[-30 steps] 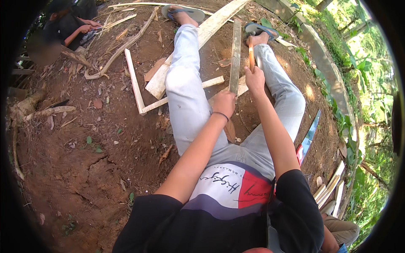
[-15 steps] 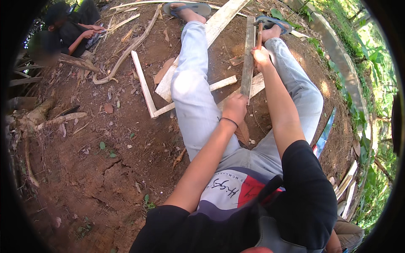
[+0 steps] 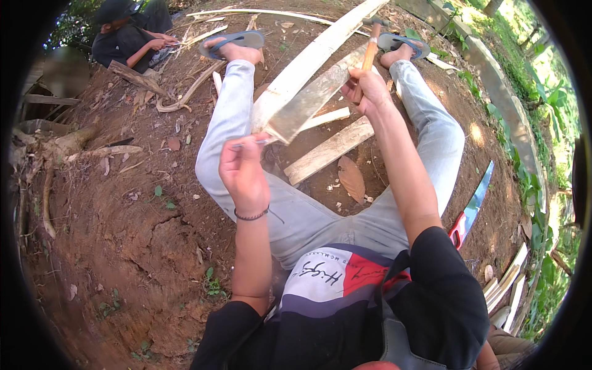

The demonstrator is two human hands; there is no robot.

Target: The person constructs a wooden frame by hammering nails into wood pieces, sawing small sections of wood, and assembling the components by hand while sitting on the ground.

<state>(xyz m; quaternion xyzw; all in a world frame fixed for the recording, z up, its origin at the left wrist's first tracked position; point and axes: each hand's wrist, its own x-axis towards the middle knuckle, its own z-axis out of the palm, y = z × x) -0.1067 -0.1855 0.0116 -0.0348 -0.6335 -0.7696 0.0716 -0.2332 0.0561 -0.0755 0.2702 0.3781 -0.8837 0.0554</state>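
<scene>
My left hand (image 3: 245, 169) is closed at the near corner of a weathered grey-brown board (image 3: 317, 98), its fingertips pinched at the edge. The board lies tilted between my legs and looks smeared by motion. My right hand (image 3: 372, 92) grips a hammer (image 3: 369, 54) by its wooden handle, the dark head pointing away from me near my right foot. The far end of the board comes close to this hand. Beside the board, a long pale plank (image 3: 311, 58) runs out past my left foot. A shorter wood piece (image 3: 330, 150) rests on the soil nearer to me.
A handsaw (image 3: 473, 206) with a red handle lies right of my right leg. Wood strips (image 3: 509, 287) are stacked at the lower right. Another person (image 3: 132, 37) sits at the far left. A dry leaf (image 3: 351, 179) lies between my thighs.
My left hand has moved left and nearer, and the board has swung from upright in view to a slant. The hammer has tilted, still in my right hand. My left leg has shifted outward.
</scene>
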